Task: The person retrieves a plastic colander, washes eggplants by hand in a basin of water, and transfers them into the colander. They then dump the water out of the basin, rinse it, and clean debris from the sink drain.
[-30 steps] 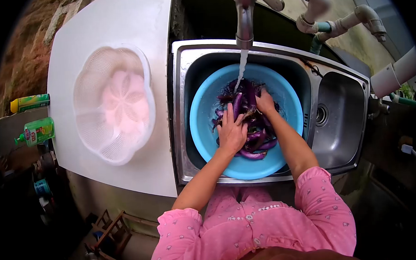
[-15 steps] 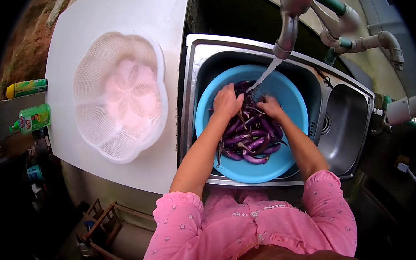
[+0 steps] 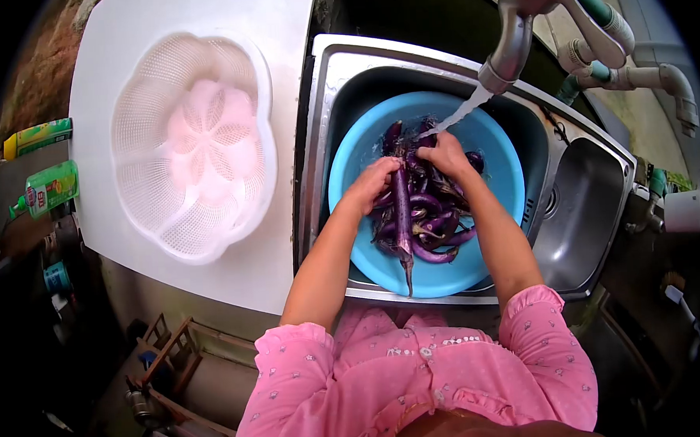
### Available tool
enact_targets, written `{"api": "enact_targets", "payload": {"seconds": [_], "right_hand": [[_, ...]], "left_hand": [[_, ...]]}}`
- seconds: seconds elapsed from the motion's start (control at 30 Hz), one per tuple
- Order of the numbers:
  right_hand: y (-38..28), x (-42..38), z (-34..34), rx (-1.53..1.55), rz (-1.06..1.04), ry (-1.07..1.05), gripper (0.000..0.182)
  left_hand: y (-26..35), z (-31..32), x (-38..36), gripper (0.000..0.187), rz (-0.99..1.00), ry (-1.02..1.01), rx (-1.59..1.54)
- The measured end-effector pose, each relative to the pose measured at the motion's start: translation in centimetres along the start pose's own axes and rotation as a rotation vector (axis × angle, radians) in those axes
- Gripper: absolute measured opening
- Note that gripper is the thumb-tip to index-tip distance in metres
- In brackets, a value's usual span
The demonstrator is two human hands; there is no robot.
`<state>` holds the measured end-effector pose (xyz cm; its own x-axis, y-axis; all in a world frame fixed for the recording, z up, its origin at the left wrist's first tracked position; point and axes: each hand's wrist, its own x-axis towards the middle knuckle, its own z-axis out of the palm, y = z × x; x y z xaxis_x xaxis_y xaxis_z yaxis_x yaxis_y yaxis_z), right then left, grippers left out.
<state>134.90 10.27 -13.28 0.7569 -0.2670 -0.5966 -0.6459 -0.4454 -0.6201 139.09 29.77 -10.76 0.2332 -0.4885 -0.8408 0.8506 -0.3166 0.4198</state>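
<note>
A blue plastic basin [image 3: 473,272] holds many slim purple eggplants [image 3: 438,229]. My left hand [image 3: 373,185] is closed around one long eggplant [image 3: 402,208], whose stem end points toward me over the basin's near side. Just right of it, my right hand [image 3: 446,156] has its fingers closed on another eggplant at the far part of the pile, partly hidden by the fingers. A stream of water [image 3: 462,112] falls from the metal faucet [image 3: 507,51] onto the eggplants by my right fingertips.
The basin sits in the larger bowl of a stainless steel sink [image 3: 343,55]; a smaller bowl [image 3: 580,208] lies to the right. On the white counter [image 3: 279,34] at left stands a white mesh basket [image 3: 148,149]. Green bottles [image 3: 52,188] stand beyond its left edge. Pipes [image 3: 656,78] run at upper right.
My left hand has drawn a long eggplant up from the pile, lengthwise toward me. My right hand has shifted left and away from me, under the water stream. The view has tilted slightly.
</note>
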Motion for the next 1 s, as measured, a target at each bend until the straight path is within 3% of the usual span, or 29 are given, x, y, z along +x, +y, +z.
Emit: {"api": "enact_targets", "payload": {"seconds": [0.03, 0.07, 0.1, 0.13, 0.17, 0.2, 0.27, 0.3, 0.33, 0.37, 0.4, 0.43, 0.5, 0.53, 0.57, 0.63, 0.67, 0.73, 0.77, 0.8, 0.9, 0.97, 1.0], "right_hand": [[1.2, -0.7, -1.1, 0.265, -0.074, 0.031, 0.058], [2.7, -1.2, -2.1, 0.416, -0.013, -0.046, 0.057], [3.6, -2.0, -2.4, 0.450, -0.042, 0.008, 0.062], [4.4, -2.8, -2.3, 0.218, -0.072, 0.094, 0.064], [4.6, -3.6, -2.4, -0.014, -0.104, 0.182, 0.066], [5.3, -3.7, -1.1, -0.110, -0.376, 0.345, 0.063], [5.5, -4.1, -0.5, -0.242, -0.150, 0.273, 0.059], [4.9, -4.0, -0.6, -0.235, -0.016, 0.223, 0.057], [4.9, -2.9, -1.0, -0.231, -0.016, 0.225, 0.057], [4.9, -1.1, -1.7, -0.310, 0.041, 0.085, 0.057], [4.7, -0.1, -2.4, -0.390, 0.099, -0.054, 0.061], [4.7, 0.1, -2.4, -0.391, 0.098, -0.048, 0.061], [3.3, -0.2, -1.1, -0.346, 0.187, 0.090, 0.063], [2.4, -0.9, -0.2, -0.366, 0.240, 0.150, 0.055], [2.4, -1.2, 0.3, -0.362, 0.119, 0.123, 0.054], [2.0, -2.2, 0.2, -0.476, -0.039, -0.076, 0.052], [2.2, -2.4, -0.5, -0.436, -0.070, -0.123, 0.050], [4.3, -1.5, -1.9, -0.280, 0.065, -0.069, 0.047], [5.5, -0.8, -1.7, -0.222, 0.130, -0.007, 0.047], [5.0, -1.0, -0.1, -0.354, 0.150, 0.110, 0.045], [5.9, 0.0, 1.6, -0.545, -0.043, -0.079, 0.050], [2.9, -1.2, -0.1, -0.498, -0.099, -0.276, 0.054], [4.7, -0.8, -0.3, -0.287, -0.201, -0.179, 0.052]], "left_hand": [[0.3, -0.3, -0.1, 0.029, -0.072, -0.079, -0.235], [1.0, -0.1, -0.4, 0.030, -0.011, -0.084, -0.247], [1.5, 0.2, -0.6, 0.031, 0.049, -0.089, -0.261], [1.4, 0.1, 0.0, 0.035, 0.090, -0.187, -0.303], [1.8, 0.4, -0.1, 0.051, 0.081, -0.231, -0.363], [2.1, 0.3, -0.3, 0.058, 0.071, -0.244, -0.420], [2.4, 0.4, -0.5, 0.076, 0.070, -0.269, -0.504], [2.1, 0.5, -0.5, 0.076, 0.065, -0.267, -0.502], [1.9, 0.6, -0.2, 0.074, 0.055, -0.213, -0.499], [1.6, 0.5, 0.4, 0.072, 0.048, -0.164, -0.494], [0.5, -0.2, 1.6, 0.059, 0.100, -0.154, -0.493], [-0.9, -0.5, 2.8, 0.059, 0.104, -0.158, -0.490], [-2.4, 0.2, 2.4, 0.043, 0.703, 0.493, 0.708], [-2.4, 0.5, 2.2, 0.039, 0.610, 0.607, 0.762], [-1.8, 0.3, 2.1, 0.040, 0.528, 0.665, 0.841], [0.5, 0.9, 2.1, 0.046, 0.189, 0.563, 1.003], [0.5, 1.1, 2.5, 0.046, 0.189, 0.562, 0.998], [0.8, 1.8, 3.5, 0.053, -0.021, 0.393, 1.095], [0.6, 2.3, 3.4, 0.053, -0.017, 0.399, 1.095], [-0.1, 2.9, 2.9, 0.054, -0.002, 0.388, 1.157], [2.2, 3.6, -0.2, 0.054, 0.001, 0.268, 1.333], [4.0, 3.2, -2.3, 0.043, 0.085, 0.169, 1.650], [3.5, 2.6, -2.6, 0.040, 0.363, 0.380, 1.645]]}}
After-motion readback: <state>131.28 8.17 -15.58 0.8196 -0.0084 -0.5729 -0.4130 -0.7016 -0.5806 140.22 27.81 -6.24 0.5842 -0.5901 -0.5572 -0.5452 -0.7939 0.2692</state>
